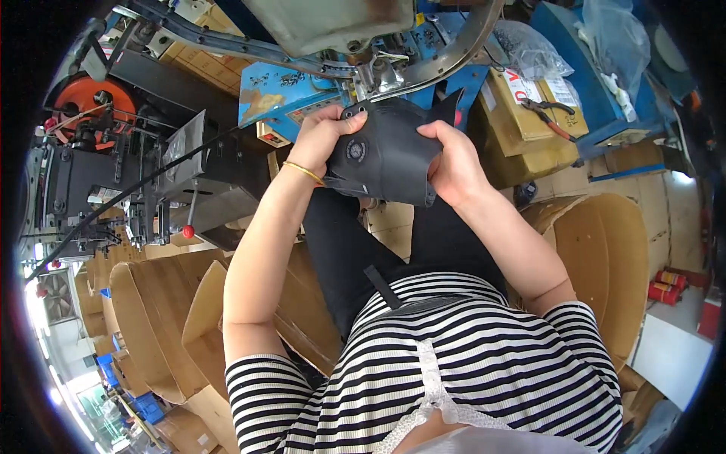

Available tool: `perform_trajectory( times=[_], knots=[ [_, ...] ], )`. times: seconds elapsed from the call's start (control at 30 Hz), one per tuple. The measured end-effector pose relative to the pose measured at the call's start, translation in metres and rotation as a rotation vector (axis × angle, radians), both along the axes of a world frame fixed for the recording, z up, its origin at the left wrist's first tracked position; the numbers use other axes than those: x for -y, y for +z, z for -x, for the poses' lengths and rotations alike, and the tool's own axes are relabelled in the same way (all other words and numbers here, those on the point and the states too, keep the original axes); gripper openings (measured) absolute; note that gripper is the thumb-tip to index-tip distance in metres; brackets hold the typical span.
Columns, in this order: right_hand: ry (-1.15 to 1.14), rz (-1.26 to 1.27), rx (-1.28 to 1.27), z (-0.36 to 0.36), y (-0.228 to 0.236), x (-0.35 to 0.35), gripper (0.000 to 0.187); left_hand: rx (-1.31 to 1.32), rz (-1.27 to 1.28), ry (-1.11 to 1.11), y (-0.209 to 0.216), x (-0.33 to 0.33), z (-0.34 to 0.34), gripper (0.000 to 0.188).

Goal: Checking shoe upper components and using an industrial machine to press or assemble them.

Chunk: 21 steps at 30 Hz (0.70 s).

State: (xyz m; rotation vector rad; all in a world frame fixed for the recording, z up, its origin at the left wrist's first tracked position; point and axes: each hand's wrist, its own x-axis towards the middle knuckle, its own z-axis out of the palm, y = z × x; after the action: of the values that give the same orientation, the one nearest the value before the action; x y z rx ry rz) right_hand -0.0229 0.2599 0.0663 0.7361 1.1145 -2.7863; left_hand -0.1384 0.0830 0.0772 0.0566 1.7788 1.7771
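Both hands hold a black shoe upper of smooth leather-like material, with a round emblem on its left side and metal eyelets along its top left edge. My left hand is closed on that edge, its thumb lying on top beside the eyelets. My right hand grips the right side, thumb above and fingers partly hidden underneath. The far edge of the upper lies right at the metal working head of a machine; whether it touches cannot be made out.
A blue machine table stands behind the working head. Pliers rest on a cardboard box at the right. Large open cartons flank my legs. A dark machine with a red-knobbed lever stands at the left.
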Motion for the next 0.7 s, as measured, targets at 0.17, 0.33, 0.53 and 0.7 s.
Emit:
perform_trajectory(
  times=[0.17, 0.33, 0.53, 0.7],
  knots=[
    [-0.095, -0.022, 0.034, 0.002, 0.006, 0.003, 0.015, -0.037, -0.005, 0.062, -0.006, -0.005, -0.002, 0.017],
    [-0.166, -0.093, 0.012, 0.0, 0.001, 0.013, 0.02, -0.013, -0.004, 0.051, -0.011, 0.003, -0.001, 0.018],
    [-0.259, -0.027, -0.068, 0.002, -0.024, 0.015, 0.027, 0.035, -0.013, -0.007, 0.002, -0.004, -0.002, 0.022],
    [-0.131, 0.003, -0.077, 0.003, -0.023, 0.002, 0.026, -0.005, -0.031, 0.067, -0.008, 0.001, -0.008, 0.02]
  ],
)
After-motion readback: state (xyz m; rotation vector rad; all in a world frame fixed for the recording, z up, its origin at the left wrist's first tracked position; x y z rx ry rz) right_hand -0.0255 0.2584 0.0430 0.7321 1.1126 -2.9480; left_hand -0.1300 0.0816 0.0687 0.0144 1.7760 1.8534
